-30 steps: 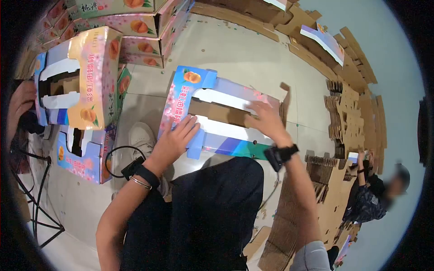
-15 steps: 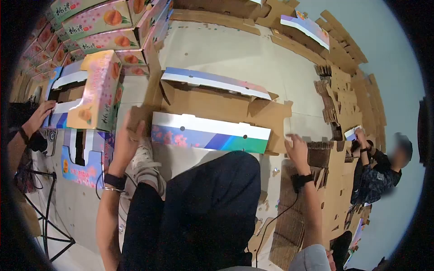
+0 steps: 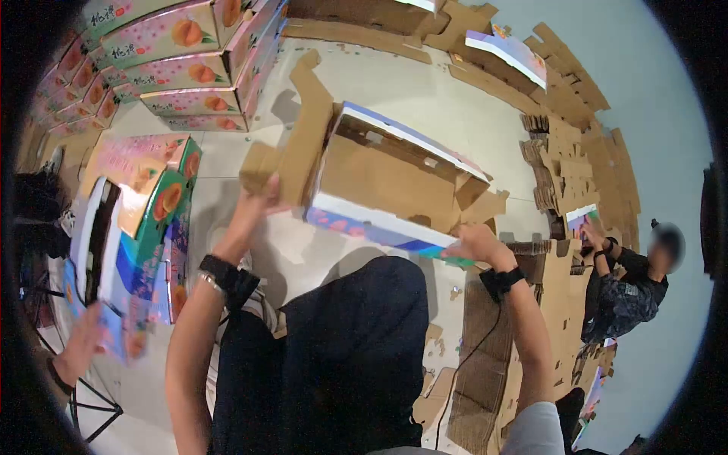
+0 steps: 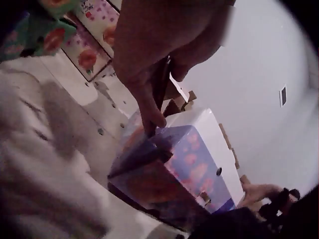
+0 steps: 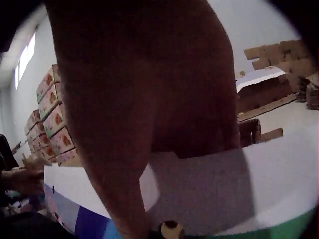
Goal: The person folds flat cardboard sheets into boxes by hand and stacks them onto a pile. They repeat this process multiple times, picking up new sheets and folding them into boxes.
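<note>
An open cardboard box (image 3: pixel 390 171), brown inside with white-edged printed sides, lies tilted over the floor in the head view. At its left end my left hand (image 3: pixel 258 208) pinches the raised brown end flap (image 3: pixel 307 129) near its lower edge. My right hand (image 3: pixel 485 246) grips the near right corner, fingers at the wall's edge. In the left wrist view, the left hand (image 4: pixel 159 55) has thumb and fingers at the edge of the purple printed box (image 4: pixel 192 169). The right wrist view shows the right hand (image 5: pixel 144 109) over the white wall (image 5: pixel 204 194).
Stacked peach-print boxes (image 3: pixel 189 68) stand at the back left. Another person's hand (image 3: pixel 83 341) touches a printed box (image 3: pixel 114 250) at left. Flat cardboard stacks (image 3: pixel 550 303) lie to the right, where a person (image 3: pixel 629 288) works. A black tripod (image 3: pixel 98 409) stands lower left.
The box, first lid side up, now shows its open inside; it has since tilted, its left flap raised. Both hands have taken hold of it. The printed box at left has been turned.
</note>
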